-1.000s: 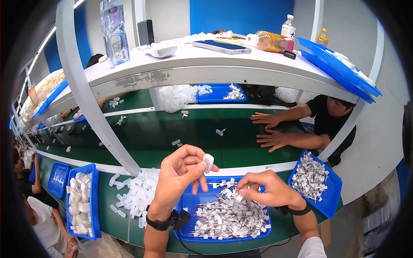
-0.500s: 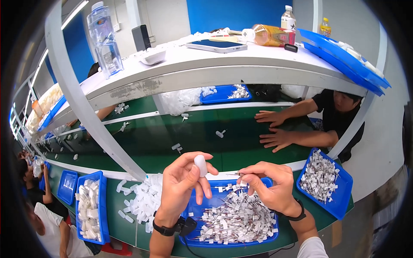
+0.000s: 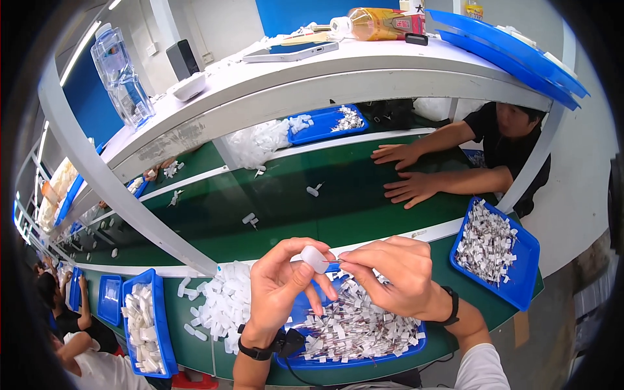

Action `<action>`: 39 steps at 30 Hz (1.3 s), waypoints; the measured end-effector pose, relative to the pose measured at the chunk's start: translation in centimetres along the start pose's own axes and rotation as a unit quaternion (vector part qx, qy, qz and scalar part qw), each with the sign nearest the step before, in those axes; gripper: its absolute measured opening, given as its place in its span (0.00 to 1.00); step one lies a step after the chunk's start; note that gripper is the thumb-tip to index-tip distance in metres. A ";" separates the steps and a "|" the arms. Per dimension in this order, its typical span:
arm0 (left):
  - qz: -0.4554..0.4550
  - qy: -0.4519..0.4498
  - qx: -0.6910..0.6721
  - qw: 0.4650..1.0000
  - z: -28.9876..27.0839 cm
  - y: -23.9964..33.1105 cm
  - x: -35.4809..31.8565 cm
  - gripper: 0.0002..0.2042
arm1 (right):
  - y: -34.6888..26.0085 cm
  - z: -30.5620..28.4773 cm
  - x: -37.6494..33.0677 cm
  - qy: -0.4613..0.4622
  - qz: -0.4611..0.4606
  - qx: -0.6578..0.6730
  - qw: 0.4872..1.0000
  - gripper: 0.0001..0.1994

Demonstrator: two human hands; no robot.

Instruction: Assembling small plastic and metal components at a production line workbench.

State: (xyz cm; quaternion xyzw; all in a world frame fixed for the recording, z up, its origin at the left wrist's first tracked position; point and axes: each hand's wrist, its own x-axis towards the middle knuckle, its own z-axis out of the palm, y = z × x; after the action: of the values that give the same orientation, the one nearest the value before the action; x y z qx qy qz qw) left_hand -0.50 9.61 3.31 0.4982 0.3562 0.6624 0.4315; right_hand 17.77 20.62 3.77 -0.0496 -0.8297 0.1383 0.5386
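Over the blue rectangular plastic tray: the person's left hand is half-curling, its thumb and fingers clamping on a white rounded plastic piece, the lower fingers hanging loose.
Thin lead: the right hand is pinching a thin dark lead between thumb and forefinger, the other fingers folding in.
Meeting point: the hands are facing each other closely without clasping; the lead is pointing at the piece's right edge, and whether it is entering cannot be told.
Bottle print: an amber plastic drink bottle is lying on the white shelf, showing a red label with pale characters, too small to read surely.
Heaps: white-tabbed leads are filling the tray; translucent white plastic pieces are lying to its left, and a blue bin is standing beyond them.
Green belt: a co-worker's hands are resting flat on it.
Slanted white metal post: it is crossing before the belt's left part, blocking some of it.
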 end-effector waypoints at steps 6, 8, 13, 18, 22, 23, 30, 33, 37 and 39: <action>0.007 0.020 0.030 0.999 0.1 0.3 0.0 0.16 | -0.1 0.3 -0.1 -0.005 -0.011 -0.012 1.000 0.09; 0.027 0.025 0.070 0.997 0.1 0.2 0.0 0.17 | -0.1 0.3 0.0 -0.004 -0.015 -0.014 1.000 0.09; 0.033 0.042 0.105 0.993 0.0 0.0 0.0 0.17 | 0.1 0.3 0.0 -0.007 -0.013 -0.035 0.999 0.08; 0.051 0.052 0.147 0.986 0.3 -0.3 0.1 0.15 | 0.2 0.3 -0.3 -0.005 -0.016 -0.039 0.999 0.09; 0.040 0.044 0.166 0.984 0.5 -0.3 0.1 0.14 | 0.2 0.4 -0.4 0.006 -0.026 -0.034 0.999 0.10; 0.032 0.033 0.157 0.987 0.6 -0.3 0.1 0.14 | 0.3 0.4 -0.4 0.007 -0.025 -0.034 0.999 0.10; 0.022 0.031 0.139 0.990 0.6 -0.5 0.1 0.15 | 0.3 0.2 -0.4 0.004 -0.026 -0.039 0.999 0.11; 0.029 0.033 0.150 0.988 0.6 -0.5 0.0 0.14 | 0.2 0.2 -0.4 0.003 -0.027 -0.040 0.999 0.11; 0.042 0.031 0.156 0.986 0.9 -0.8 0.0 0.13 | 0.2 0.6 -0.5 0.012 -0.034 -0.032 0.999 0.11; 0.047 0.032 0.155 0.986 1.2 -0.9 0.0 0.13 | 0.1 0.6 -0.6 0.013 -0.028 -0.034 0.999 0.11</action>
State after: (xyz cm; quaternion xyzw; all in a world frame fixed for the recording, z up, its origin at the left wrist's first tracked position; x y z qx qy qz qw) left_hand 0.84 10.01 2.79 0.5539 0.4444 0.6342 0.3058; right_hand 17.43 20.50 2.95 -0.0462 -0.8282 0.0938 0.5506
